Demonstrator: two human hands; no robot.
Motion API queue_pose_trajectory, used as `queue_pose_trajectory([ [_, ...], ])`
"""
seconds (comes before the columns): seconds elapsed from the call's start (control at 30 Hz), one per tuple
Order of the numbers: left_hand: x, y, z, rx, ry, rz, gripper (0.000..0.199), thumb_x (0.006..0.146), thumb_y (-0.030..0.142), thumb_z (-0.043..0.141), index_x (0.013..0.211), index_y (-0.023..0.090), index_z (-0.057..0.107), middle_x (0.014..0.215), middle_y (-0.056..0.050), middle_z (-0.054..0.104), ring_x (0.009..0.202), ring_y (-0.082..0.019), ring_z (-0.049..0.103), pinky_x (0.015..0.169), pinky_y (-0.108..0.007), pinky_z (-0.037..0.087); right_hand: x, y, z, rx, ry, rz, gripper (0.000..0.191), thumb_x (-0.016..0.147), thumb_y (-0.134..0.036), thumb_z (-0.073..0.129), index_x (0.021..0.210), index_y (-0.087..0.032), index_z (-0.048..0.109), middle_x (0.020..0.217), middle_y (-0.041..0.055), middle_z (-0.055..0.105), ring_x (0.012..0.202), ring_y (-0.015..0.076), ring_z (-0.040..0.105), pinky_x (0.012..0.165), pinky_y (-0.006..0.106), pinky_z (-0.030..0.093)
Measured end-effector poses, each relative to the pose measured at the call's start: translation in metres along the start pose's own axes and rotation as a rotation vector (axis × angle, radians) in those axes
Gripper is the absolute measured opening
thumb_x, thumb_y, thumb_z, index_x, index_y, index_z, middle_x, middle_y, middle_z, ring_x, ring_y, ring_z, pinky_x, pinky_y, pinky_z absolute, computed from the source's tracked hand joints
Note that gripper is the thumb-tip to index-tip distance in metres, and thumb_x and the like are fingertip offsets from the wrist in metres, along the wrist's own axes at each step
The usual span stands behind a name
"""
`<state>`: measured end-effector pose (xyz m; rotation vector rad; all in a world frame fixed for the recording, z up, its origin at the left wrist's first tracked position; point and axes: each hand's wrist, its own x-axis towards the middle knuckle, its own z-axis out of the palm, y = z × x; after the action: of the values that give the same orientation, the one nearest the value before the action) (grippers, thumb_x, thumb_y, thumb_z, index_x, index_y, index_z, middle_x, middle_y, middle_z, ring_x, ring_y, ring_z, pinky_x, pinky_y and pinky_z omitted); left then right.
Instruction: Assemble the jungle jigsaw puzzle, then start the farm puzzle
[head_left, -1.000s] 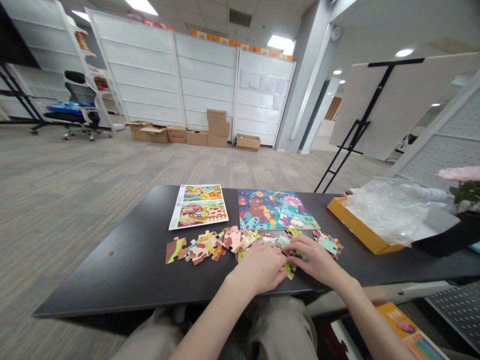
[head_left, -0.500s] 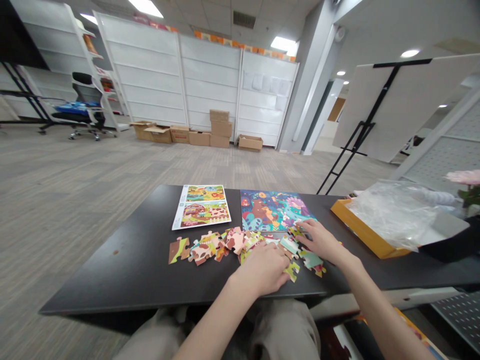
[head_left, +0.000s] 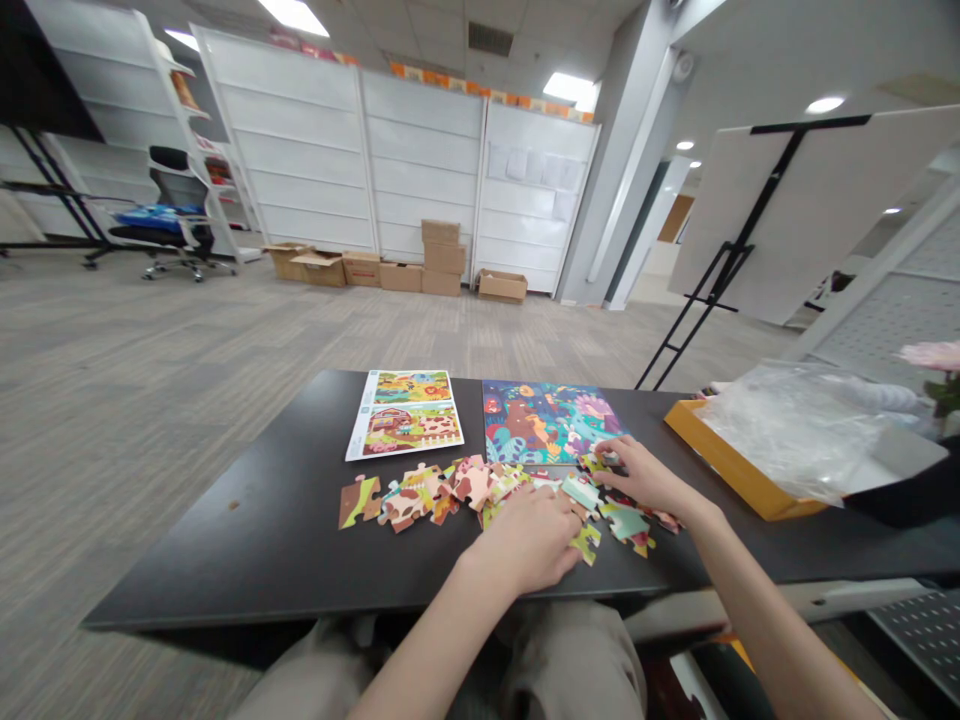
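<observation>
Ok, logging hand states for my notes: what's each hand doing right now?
Left hand: cupped palm-down over the jigsaw pieces, cannot tell if it holds one.
Right hand: open, fingers resting on jigsaw pieces, nothing clearly held.

My right hand has slid away from my left hand, up toward the near edge of the blue animal jigsaw. The teal jigsaw piece has shifted from beside the right hand to closer to the table's near edge.
</observation>
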<state>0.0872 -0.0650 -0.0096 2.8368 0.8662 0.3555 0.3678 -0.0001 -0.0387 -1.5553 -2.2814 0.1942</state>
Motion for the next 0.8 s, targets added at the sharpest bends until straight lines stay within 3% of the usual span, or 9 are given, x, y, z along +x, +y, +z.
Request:
queue_pose_trajectory([
  [0.17,0.0,0.0,0.0,-0.008,0.002,-0.004,0.018,0.092,0.034,0.063,0.088,0.018,0.071,0.1,-0.008,0.075,0.098,-0.026,0.066,0.088,-0.039,0.051,-0.002,-0.002,-0.004,0.207,0.072,0.107,0.027,0.086,-0.047,0.066,0.092,-0.022,0.059,0.087,0.0038,0.07,0.075,0.0204,0.067,0.07,0.033,0.054],
  [0.3,0.001,0.0,0.002,-0.006,0.017,0.001,0.018,0.091,0.034,0.064,0.087,0.018,0.071,0.099,-0.007,0.075,0.098,-0.026,0.067,0.087,-0.04,0.051,-0.006,0.0,-0.009,0.297,0.166,0.151,0.03,0.092,-0.051,0.058,0.095,-0.022,0.059,0.081,0.0048,0.071,0.073,0.0207,0.066,0.065,0.032,0.053],
  [0.57,0.0,0.001,0.002,-0.005,0.014,0.007,0.018,0.092,0.034,0.064,0.088,0.018,0.072,0.1,-0.008,0.075,0.098,-0.026,0.067,0.088,-0.039,0.05,-0.023,0.03,-0.05,0.272,0.376,0.25,0.036,0.089,-0.054,0.06,0.105,-0.022,0.067,0.083,0.007,0.071,0.076,0.0237,0.067,0.072,0.038,0.056],
  [0.67,0.0,0.001,0.001,-0.007,0.011,0.008,0.018,0.092,0.033,0.062,0.089,0.018,0.072,0.101,-0.007,0.075,0.098,-0.025,0.067,0.088,-0.038,0.05,-0.033,0.041,-0.061,0.316,0.379,0.28,0.04,0.085,-0.057,0.064,0.104,-0.022,0.068,0.086,0.0086,0.072,0.077,0.0253,0.069,0.072,0.04,0.058],
  [0.8,0.001,0.002,0.001,-0.003,0.015,0.027,0.015,0.092,0.03,0.063,0.089,0.019,0.072,0.101,-0.006,0.075,0.099,-0.024,0.067,0.089,-0.037,0.05,-0.038,0.032,-0.054,0.351,0.307,0.283,0.043,0.08,-0.061,0.068,0.097,-0.022,0.066,0.083,0.0095,0.075,0.077,0.0271,0.072,0.073,0.042,0.059],
])
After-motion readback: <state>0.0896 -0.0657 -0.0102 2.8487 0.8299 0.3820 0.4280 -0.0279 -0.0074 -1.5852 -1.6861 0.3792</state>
